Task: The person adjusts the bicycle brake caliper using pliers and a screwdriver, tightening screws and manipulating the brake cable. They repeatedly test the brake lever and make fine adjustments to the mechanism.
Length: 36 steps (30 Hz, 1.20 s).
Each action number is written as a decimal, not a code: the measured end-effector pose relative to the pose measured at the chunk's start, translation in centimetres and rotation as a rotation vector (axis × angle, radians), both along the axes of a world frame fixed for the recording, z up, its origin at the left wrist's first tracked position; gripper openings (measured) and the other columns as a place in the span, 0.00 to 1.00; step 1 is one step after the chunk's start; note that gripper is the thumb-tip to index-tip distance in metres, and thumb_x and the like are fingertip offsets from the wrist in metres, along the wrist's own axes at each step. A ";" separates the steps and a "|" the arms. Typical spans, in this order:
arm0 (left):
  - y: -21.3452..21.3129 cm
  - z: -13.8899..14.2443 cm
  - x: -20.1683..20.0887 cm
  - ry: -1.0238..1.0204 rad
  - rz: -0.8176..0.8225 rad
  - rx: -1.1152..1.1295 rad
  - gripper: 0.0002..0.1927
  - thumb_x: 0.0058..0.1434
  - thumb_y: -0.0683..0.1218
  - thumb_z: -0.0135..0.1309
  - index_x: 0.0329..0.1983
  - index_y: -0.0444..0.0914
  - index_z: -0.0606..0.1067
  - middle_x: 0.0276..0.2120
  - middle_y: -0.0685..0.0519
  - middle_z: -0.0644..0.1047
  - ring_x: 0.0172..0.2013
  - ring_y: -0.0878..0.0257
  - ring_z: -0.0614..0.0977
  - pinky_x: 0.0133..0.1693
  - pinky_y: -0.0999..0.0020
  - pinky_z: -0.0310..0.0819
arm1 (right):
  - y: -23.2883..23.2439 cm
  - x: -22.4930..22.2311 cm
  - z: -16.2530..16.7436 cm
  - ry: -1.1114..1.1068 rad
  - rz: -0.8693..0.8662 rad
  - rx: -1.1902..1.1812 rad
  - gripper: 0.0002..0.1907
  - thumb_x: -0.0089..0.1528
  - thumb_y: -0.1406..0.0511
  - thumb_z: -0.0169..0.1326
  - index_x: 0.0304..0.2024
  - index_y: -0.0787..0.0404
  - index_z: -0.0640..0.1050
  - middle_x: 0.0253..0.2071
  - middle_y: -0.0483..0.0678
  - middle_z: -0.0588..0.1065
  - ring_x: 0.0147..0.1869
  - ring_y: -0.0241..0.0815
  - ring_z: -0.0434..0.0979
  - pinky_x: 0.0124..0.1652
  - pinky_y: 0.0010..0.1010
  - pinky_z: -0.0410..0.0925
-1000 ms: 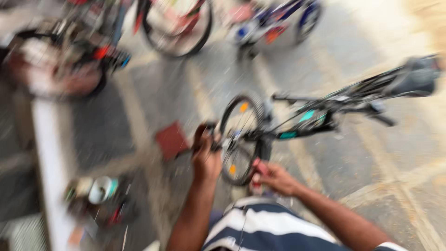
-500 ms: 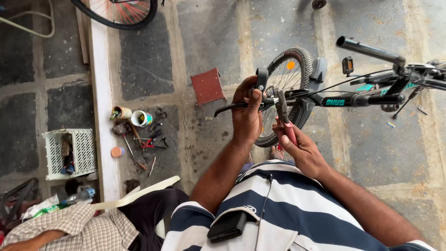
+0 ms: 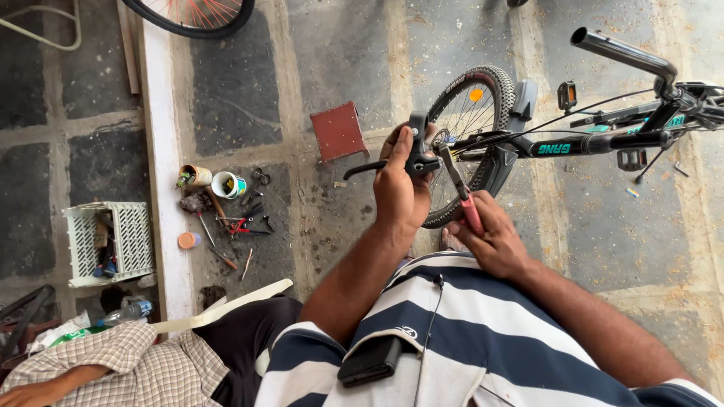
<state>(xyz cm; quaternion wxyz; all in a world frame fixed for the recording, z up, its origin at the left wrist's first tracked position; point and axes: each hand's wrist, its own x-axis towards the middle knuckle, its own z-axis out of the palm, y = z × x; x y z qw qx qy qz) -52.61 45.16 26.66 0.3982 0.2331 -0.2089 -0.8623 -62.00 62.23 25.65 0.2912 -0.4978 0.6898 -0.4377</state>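
My left hand (image 3: pixel 400 188) grips a black bicycle brake lever assembly (image 3: pixel 413 157), its lever sticking out to the left. My right hand (image 3: pixel 494 237) holds red-handled pliers (image 3: pixel 461 188) whose jaws reach up to the lever body and its cable. Just beyond my hands a black bicycle (image 3: pixel 596 136) lies sideways, its front wheel (image 3: pixel 471 128) right behind the lever. I wear a blue and white striped shirt.
A red square block (image 3: pixel 338 130) lies on the stone floor. Small tins and scattered hand tools (image 3: pixel 226 203) sit by a white kerb (image 3: pixel 162 166). A white plastic basket (image 3: pixel 109 241) is at left. Another person's checked sleeve (image 3: pixel 113 369) is at bottom left. Another wheel (image 3: pixel 192 15) shows at top.
The view has swung from a blurred wider look at several bicycles to a steady close look at my hands. The hands keep hold of the brake lever and pliers.
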 end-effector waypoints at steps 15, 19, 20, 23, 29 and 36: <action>-0.9 1.3 3.2 -0.992 0.321 -2.008 0.21 0.69 0.59 0.55 0.57 0.42 0.73 0.48 0.48 0.81 0.38 0.62 0.83 0.39 0.64 0.81 | 2.3 -1.2 -0.3 0.001 0.018 0.065 0.12 0.64 0.60 0.58 0.44 0.61 0.75 0.39 0.49 0.71 0.40 0.43 0.74 0.42 0.35 0.69; -1.9 2.1 4.8 -0.711 -0.752 -1.142 0.23 0.66 0.59 0.54 0.55 0.40 0.75 0.30 0.54 0.80 0.24 0.68 0.81 0.27 0.76 0.78 | 2.4 -2.6 -0.5 0.280 0.099 -0.017 0.13 0.63 0.61 0.56 0.47 0.61 0.76 0.49 0.56 0.72 0.48 0.50 0.75 0.46 0.41 0.70; -2.1 2.1 5.2 -0.572 -0.825 -0.982 0.23 0.66 0.58 0.55 0.56 0.38 0.74 0.31 0.53 0.80 0.26 0.68 0.80 0.27 0.76 0.77 | 2.5 -2.9 -0.6 0.270 0.114 0.018 0.14 0.63 0.61 0.56 0.48 0.61 0.76 0.51 0.56 0.72 0.48 0.50 0.76 0.46 0.42 0.71; -2.4 1.6 5.6 -0.284 -0.944 -0.621 0.24 0.68 0.57 0.58 0.58 0.36 0.73 0.34 0.52 0.79 0.29 0.68 0.78 0.29 0.75 0.75 | 3.0 -3.5 -0.7 0.267 0.133 0.094 0.16 0.62 0.60 0.56 0.50 0.59 0.76 0.55 0.57 0.72 0.51 0.50 0.77 0.48 0.44 0.72; -1.0 0.1 5.5 -0.613 -0.428 -1.446 0.17 0.69 0.53 0.60 0.56 0.41 0.77 0.45 0.53 0.83 0.41 0.63 0.84 0.45 0.64 0.80 | 3.6 -2.5 -1.6 -0.131 0.086 0.102 0.20 0.67 0.61 0.52 0.60 0.59 0.74 0.66 0.56 0.68 0.66 0.51 0.70 0.57 0.47 0.66; 0.0 -0.3 6.3 -0.793 0.080 -1.906 0.16 0.62 0.45 0.66 0.54 0.41 0.81 0.51 0.53 0.82 0.43 0.62 0.82 0.47 0.63 0.74 | 3.9 -1.3 -0.5 -0.543 -0.066 0.133 0.22 0.66 0.63 0.50 0.62 0.64 0.72 0.57 0.50 0.76 0.55 0.41 0.76 0.46 0.34 0.71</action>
